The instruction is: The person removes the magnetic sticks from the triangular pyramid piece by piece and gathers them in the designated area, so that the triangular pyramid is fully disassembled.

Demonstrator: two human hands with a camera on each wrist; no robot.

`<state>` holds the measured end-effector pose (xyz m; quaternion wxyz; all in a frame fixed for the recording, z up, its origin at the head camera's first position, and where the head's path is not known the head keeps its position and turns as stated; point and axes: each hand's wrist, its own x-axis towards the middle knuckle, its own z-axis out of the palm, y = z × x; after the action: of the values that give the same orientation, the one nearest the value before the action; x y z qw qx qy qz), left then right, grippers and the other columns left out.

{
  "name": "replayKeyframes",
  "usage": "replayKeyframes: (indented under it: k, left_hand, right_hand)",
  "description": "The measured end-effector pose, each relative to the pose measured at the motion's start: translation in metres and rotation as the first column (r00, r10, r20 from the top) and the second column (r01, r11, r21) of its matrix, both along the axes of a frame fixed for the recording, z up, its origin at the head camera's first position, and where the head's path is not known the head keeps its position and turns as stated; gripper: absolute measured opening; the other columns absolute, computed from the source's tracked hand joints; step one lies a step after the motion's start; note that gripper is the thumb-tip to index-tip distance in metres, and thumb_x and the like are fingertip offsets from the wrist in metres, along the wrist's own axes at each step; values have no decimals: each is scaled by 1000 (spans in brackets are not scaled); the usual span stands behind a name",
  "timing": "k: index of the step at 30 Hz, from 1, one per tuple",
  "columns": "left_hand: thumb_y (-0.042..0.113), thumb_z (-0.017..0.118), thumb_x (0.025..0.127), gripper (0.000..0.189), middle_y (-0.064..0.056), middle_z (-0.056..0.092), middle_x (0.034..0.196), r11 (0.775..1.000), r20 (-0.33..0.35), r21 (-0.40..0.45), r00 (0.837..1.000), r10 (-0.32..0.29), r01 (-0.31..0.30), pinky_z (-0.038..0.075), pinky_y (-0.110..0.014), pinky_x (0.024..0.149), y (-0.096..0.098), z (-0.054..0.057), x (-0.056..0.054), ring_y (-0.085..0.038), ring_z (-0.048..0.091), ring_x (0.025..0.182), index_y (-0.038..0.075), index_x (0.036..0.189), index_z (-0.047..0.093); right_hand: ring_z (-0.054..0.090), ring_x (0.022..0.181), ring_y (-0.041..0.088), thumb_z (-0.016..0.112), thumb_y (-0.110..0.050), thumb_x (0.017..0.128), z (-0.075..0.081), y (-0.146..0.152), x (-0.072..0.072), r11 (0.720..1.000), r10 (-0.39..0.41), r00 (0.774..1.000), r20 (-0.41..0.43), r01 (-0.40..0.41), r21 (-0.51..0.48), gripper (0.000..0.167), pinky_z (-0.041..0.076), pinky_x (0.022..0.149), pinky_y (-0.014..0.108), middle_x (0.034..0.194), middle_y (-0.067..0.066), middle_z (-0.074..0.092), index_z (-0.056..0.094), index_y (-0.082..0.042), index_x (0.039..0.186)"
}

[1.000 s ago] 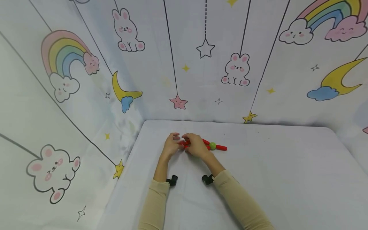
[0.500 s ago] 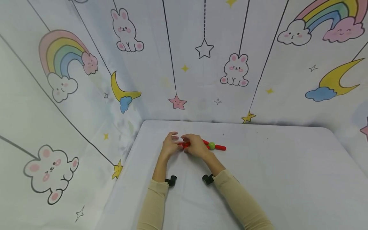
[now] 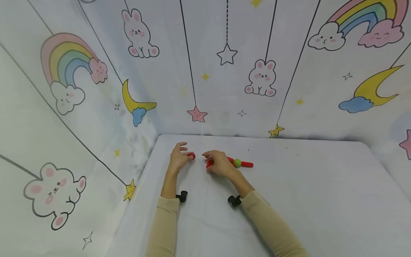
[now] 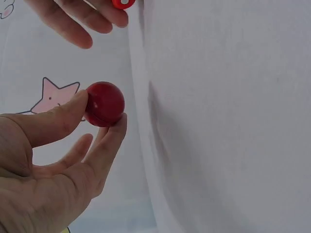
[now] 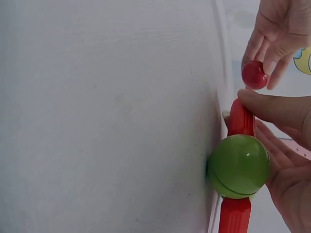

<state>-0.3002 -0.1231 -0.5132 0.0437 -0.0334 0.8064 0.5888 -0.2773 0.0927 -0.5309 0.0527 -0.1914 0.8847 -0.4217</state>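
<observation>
My left hand (image 3: pixel 178 157) pinches a glossy red ball (image 4: pixel 105 103) between thumb and fingers, held at the left of the right hand. With thumb and fingers, my right hand (image 3: pixel 219 162) grips a red rod (image 5: pixel 241 119) that meets a green ball (image 5: pixel 239 165). Past that ball another red rod (image 5: pixel 234 216) continues in line. In the head view a second green ball (image 3: pixel 237 163) joins red rods to the right of this hand, which hides part of the assembly. A rod's red end (image 4: pixel 124 3) with a pale round spot shows by the right fingers.
The rods and balls lie at the far part of a white-covered table (image 3: pixel 305 200). Behind it rises a printed cloth wall (image 3: pixel 218 92), and another printed cloth (image 3: pixel 80 150) stands along the left. A black wrist camera (image 3: pixel 234 201) sits on the right forearm.
My left hand has drawn away to the left with the red ball, so the two hands stand apart. The right hand has stayed nearly in place on the rod assembly.
</observation>
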Motion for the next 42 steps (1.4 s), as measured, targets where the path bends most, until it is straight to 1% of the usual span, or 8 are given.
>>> replayKeyframes:
  k: [2,8,18,25,30,34,38,42]
  left_hand:
    - [-8,75,88,73,-26,51,148,1000,4,-1,1000,-1,1,54,-50,101,-2,-2,-4,-35,64,125,7,152,45]
    - [-2,74,91,67,-25,50,148,999,-12,8,999,45,-45,51,-51,105,-15,-13,-21,-36,62,128,6,152,45]
    - [-4,72,92,67,-27,49,148,999,-10,-20,999,37,-37,49,-51,106,-28,-9,-39,-38,57,131,2,152,43]
    - [-7,69,93,67,-25,50,148,999,-5,-44,1000,20,-21,50,-48,105,-32,-14,-49,-37,58,132,0,153,42]
    - [-9,68,92,67,-26,49,147,997,-3,-71,1000,6,-7,50,-49,106,-33,-16,-50,-39,57,133,-1,153,41]
    - [-10,70,91,70,-28,45,150,996,-20,-87,1000,-16,14,48,-50,109,-34,-12,-50,-39,52,139,-3,153,39]
    - [-10,74,87,73,-27,43,152,997,-104,-82,995,-9,1,44,-49,113,-32,-1,-43,-38,48,144,-3,151,41]
    - [-10,76,85,72,-24,45,150,999,-171,-31,985,-15,10,47,-47,111,-22,16,-29,-37,54,138,-1,149,44]
  right_hand:
    - [67,118,25,83,0,87,0,0,1,1000,4,1000,-5,-4,-6,58,56,100,42,132,13,67,64,-7,141]
    - [66,123,26,82,1,87,3,2,4,1000,21,998,-56,-21,3,59,55,100,44,136,14,66,64,-10,141]
    - [67,118,29,82,-3,88,11,13,14,999,-8,998,-57,6,-39,54,58,95,42,133,16,66,64,-9,139]
    - [68,113,32,81,-2,89,17,23,21,996,-54,995,-80,48,-76,48,57,95,46,130,15,68,67,-8,134]
    - [68,114,31,82,-2,88,22,30,25,995,-83,992,-92,76,-70,48,56,97,46,130,12,69,68,-7,133]
    - [68,113,30,83,-2,87,23,34,28,994,-107,989,-99,103,-48,48,57,95,45,127,12,70,69,-9,132]
    - [68,113,28,83,-2,87,22,39,30,993,-120,988,-93,119,-24,48,57,96,44,127,11,70,69,-10,132]
    - [70,113,28,83,-2,86,24,45,33,991,-132,989,-61,132,-1,51,58,95,45,130,9,70,68,-10,135]
